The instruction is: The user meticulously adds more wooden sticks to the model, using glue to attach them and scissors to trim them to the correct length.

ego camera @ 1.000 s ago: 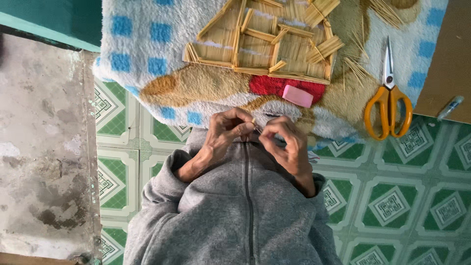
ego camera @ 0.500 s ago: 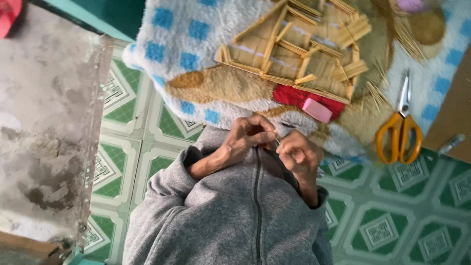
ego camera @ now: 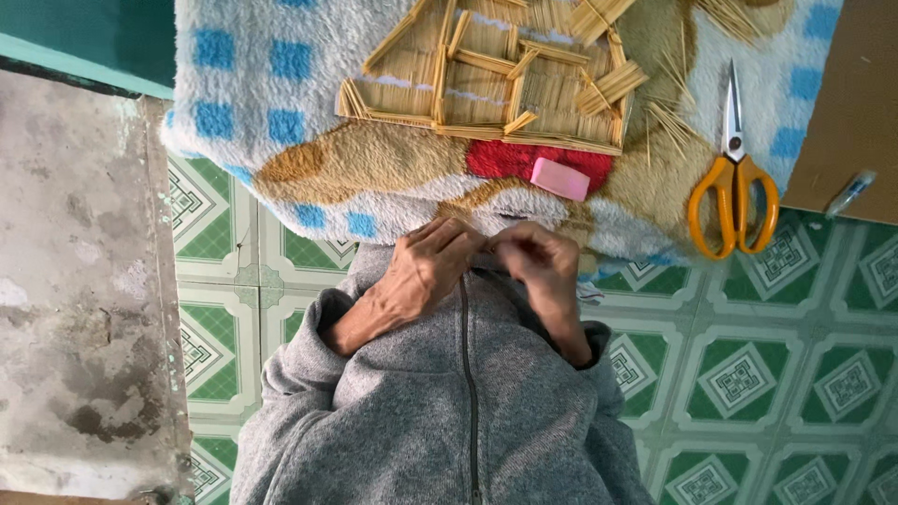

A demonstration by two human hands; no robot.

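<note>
A: What is seen at the hands?

B: The left hand (ego camera: 423,271) and the right hand (ego camera: 541,266) are brought together just above the collar of a grey fleece zip jacket (ego camera: 449,411), fingertips meeting. The fingers of both are curled in closely, pinched on something small and thin between them; what it is cannot be told, as it is hidden by the fingers.

A: And what is laid out nearby?

B: A fluffy blanket with blue squares and a tan and red pattern (ego camera: 271,103) is spread on the floor just beyond the hands. On it a flat model built of thin straw-coloured sticks (ego camera: 486,84) is laid, with loose sticks (ego camera: 669,117) scattered at its right side. A small pink block, like an eraser (ego camera: 559,179), is set on the red patch, between the model and the hands.

A: Anything else?

B: Orange-handled scissors (ego camera: 734,192) are placed at the blanket's right edge, blades shut and pointing away. A brown cardboard sheet (ego camera: 851,103) is seen further right, with a small pale tube-like thing (ego camera: 849,193) at its lower edge. The green patterned floor tiles (ego camera: 748,374) are visible below, and a bare concrete strip (ego camera: 79,281) on the left
</note>
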